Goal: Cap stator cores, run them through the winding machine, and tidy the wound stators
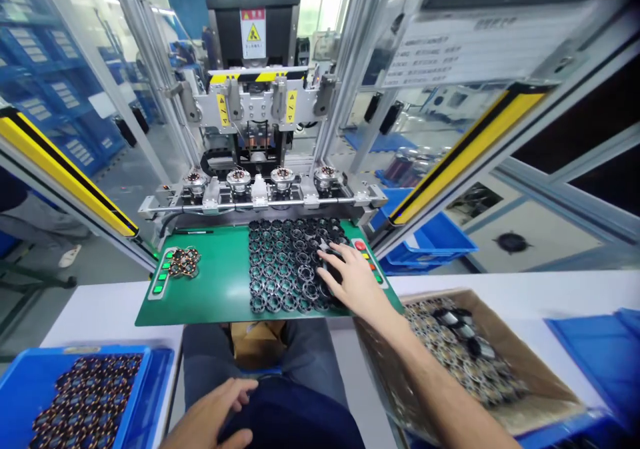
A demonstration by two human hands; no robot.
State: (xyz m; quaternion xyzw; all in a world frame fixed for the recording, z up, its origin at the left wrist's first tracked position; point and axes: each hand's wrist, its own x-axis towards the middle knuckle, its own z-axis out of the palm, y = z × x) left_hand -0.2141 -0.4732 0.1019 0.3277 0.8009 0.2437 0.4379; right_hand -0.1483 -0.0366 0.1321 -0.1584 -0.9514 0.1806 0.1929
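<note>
My right hand (350, 277) reaches over the right side of a neat array of black ring-shaped parts (280, 262) on the green work plate (220, 295). Its fingers are spread and touch or hover just above the rings; the palm hides those underneath. Close to my lap, my left hand (220, 412) hangs loosely with thumb and fingers apart, holding nothing. A small cluster of copper-wound stator cores (185, 262) lies at the plate's left end, beside a strip of green buttons (161, 275).
Behind the plate, a machine carries a row of round fixtures (239, 181). Yellow light-curtain posts (470, 152) flank it. A cardboard box (537, 395) of ring parts stands at right, a blue tray (143, 395) of wound cores at left. A red button (360, 244) sits near my right hand.
</note>
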